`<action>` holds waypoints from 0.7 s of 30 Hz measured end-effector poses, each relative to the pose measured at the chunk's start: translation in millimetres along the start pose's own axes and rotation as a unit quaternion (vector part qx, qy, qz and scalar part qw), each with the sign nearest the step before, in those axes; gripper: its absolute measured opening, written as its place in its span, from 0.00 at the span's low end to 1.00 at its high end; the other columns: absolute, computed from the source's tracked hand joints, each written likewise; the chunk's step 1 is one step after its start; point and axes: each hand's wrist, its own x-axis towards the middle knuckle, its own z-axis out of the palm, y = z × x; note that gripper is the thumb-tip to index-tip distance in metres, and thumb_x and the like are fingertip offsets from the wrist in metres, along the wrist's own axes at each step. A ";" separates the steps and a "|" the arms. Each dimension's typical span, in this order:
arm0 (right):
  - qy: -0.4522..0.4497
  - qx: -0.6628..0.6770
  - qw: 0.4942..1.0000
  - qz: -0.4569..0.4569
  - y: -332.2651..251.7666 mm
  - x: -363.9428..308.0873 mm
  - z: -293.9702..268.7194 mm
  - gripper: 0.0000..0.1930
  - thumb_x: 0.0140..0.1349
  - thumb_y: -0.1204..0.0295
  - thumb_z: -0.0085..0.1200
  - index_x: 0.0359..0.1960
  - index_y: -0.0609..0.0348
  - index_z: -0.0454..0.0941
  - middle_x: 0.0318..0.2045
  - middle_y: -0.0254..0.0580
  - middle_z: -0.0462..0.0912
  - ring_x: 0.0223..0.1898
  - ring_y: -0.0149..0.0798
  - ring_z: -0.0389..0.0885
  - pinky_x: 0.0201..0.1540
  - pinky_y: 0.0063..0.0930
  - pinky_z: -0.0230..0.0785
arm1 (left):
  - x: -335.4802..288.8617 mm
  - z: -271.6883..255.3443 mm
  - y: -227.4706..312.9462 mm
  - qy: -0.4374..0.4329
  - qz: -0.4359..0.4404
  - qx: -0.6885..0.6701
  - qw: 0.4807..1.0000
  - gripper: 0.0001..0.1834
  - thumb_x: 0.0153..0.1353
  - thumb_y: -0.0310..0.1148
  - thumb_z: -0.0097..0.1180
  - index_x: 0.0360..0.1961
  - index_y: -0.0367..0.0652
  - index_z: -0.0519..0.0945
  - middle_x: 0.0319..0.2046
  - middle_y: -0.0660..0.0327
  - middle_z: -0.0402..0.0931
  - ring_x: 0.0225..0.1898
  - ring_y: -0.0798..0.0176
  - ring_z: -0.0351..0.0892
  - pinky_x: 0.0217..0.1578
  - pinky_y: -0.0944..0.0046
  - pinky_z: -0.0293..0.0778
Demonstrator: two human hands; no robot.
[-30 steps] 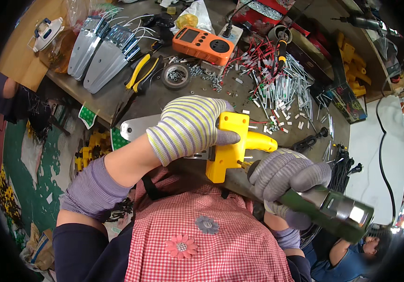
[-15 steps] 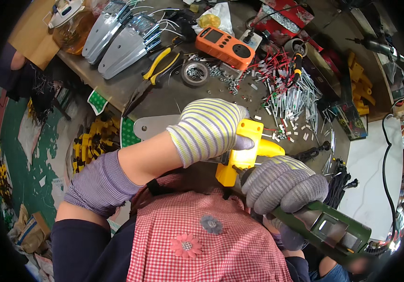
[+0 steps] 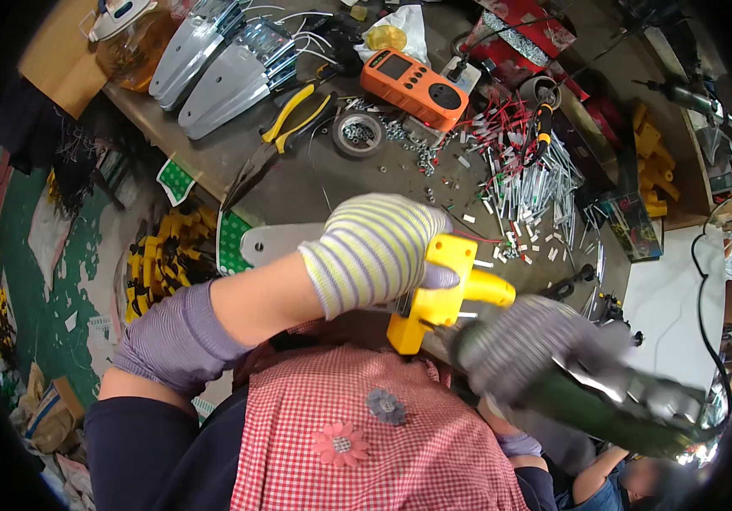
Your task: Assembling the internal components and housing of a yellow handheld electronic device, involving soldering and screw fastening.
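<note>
A yellow plastic handle (image 3: 422,308) with screw holes is gripped in my left hand (image 3: 383,247), which wears a striped knit glove; the thumb lies across the part. My gloved right hand (image 3: 519,349) wraps round a dark green power screwdriver (image 3: 630,413), and both are smeared by motion. The screwdriver's front end points at the lower side of the yellow handle; whether its bit touches is hidden by blur. Behind my left wrist lies a grey metal plate (image 3: 276,245), partly covered by the forearm.
Across the bench lie yellow-handled pliers (image 3: 285,119), a tape roll (image 3: 357,134) holding small nuts, an orange meter (image 3: 413,88), long screws (image 3: 545,187) with red wires, and grey housings (image 3: 234,85). Yellow parts (image 3: 174,255) are piled below the bench's left edge. Another person (image 3: 600,481) shows at lower right.
My right hand and the power screwdriver have swung slightly right and drawn back from the yellow handle. My left hand keeps its hold on the handle, nearly still.
</note>
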 end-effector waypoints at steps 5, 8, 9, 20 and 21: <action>0.015 -0.087 0.996 0.021 -11.3 11.6 3.5 0.30 0.69 0.50 0.54 0.58 0.65 0.66 0.13 0.40 0.76 0.11 0.40 0.75 0.18 0.33 0.75 | -19.4 4.4 10.6 -0.048 0.008 -0.052 0.997 0.32 0.56 0.52 0.67 0.56 0.44 0.81 0.39 0.45 0.82 0.42 0.42 0.83 0.43 0.51 0.76; 0.039 -0.182 0.981 0.052 -19.9 19.0 3.7 0.23 0.71 0.49 0.50 0.52 0.57 0.69 0.15 0.43 0.79 0.13 0.45 0.77 0.20 0.39 0.77 | -24.1 9.3 19.0 -0.021 0.015 -0.033 0.999 0.28 0.56 0.48 0.67 0.57 0.50 0.80 0.37 0.49 0.79 0.39 0.43 0.82 0.40 0.53 0.76; 0.035 -0.178 0.982 0.052 -18.5 17.5 3.7 0.23 0.71 0.49 0.50 0.52 0.57 0.69 0.15 0.43 0.79 0.13 0.45 0.77 0.20 0.39 0.77 | -26.1 7.3 21.9 -0.025 0.000 -0.028 0.999 0.28 0.56 0.47 0.67 0.57 0.52 0.80 0.37 0.49 0.78 0.39 0.44 0.82 0.39 0.53 0.76; -0.223 -0.011 0.971 0.088 4.3 27.9 -29.2 0.17 0.68 0.62 0.58 0.29 0.63 0.71 0.21 0.55 0.81 0.21 0.51 0.82 0.28 0.47 0.78 | -26.5 20.9 14.7 -0.005 0.029 -0.063 0.998 0.33 0.50 0.43 0.69 0.61 0.60 0.79 0.38 0.50 0.77 0.39 0.44 0.81 0.39 0.52 0.76; -0.223 -0.010 0.971 0.089 4.2 20.2 -25.5 0.17 0.68 0.62 0.58 0.29 0.63 0.71 0.21 0.55 0.81 0.21 0.51 0.82 0.28 0.47 0.78 | -26.8 20.4 14.7 -0.006 0.027 -0.063 0.998 0.33 0.50 0.43 0.69 0.61 0.60 0.79 0.38 0.50 0.77 0.39 0.44 0.81 0.39 0.52 0.76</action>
